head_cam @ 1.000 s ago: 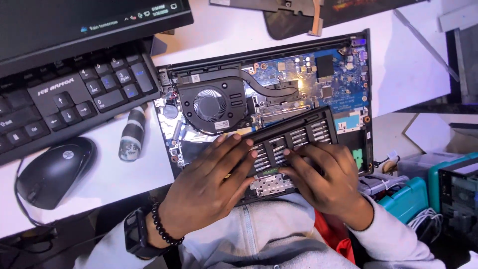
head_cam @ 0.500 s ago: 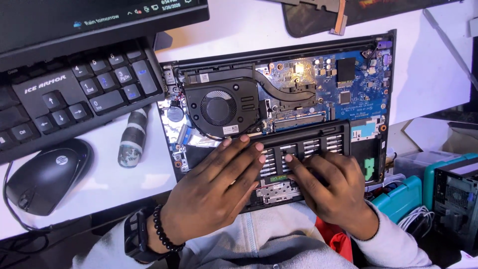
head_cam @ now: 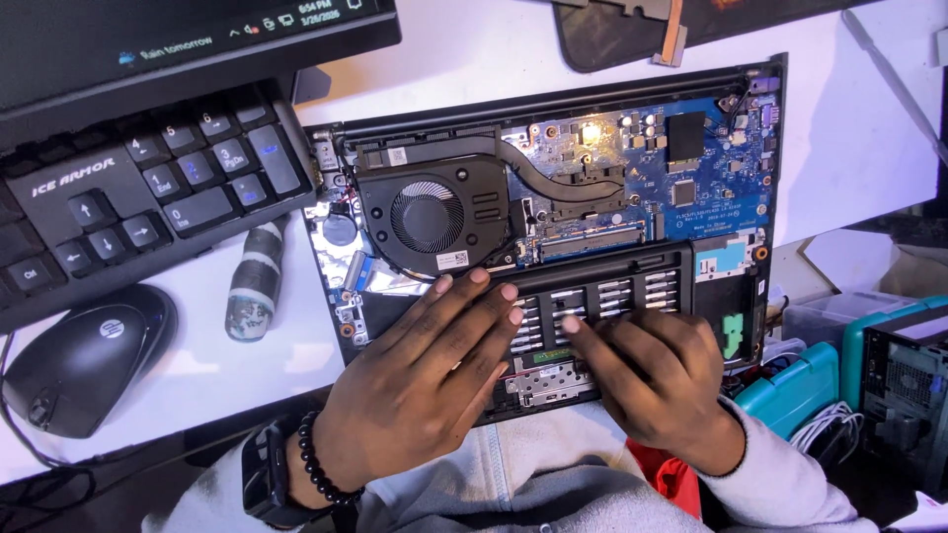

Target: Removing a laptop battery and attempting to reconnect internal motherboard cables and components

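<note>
An opened laptop (head_cam: 336, 158) lies bottom-up on the white desk, showing a black fan (head_cam: 427, 214), a copper heat pipe and a blue circuit board (head_cam: 691, 178). A black tray of screwdriver bits (head_cam: 612, 291) rests across the laptop's lower half. My left hand (head_cam: 425, 380) lies flat on the tray's left part, fingers spread, wearing a dark watch and a bead bracelet. My right hand (head_cam: 652, 380) is on the tray's right part, its fingertips touching the rows of bits. Neither hand holds anything that I can see.
A black keyboard (head_cam: 128, 197) and a monitor's lower edge are at the upper left. A black mouse (head_cam: 84, 355) and a grey cylindrical tool (head_cam: 255, 281) lie left of the laptop. Teal cases (head_cam: 800, 385) and a black box with cables stand at the right.
The view has shifted, so the laptop sits higher and further right. The bit tray now lies flatter across the laptop, and both hands have settled on it, fingers more spread.
</note>
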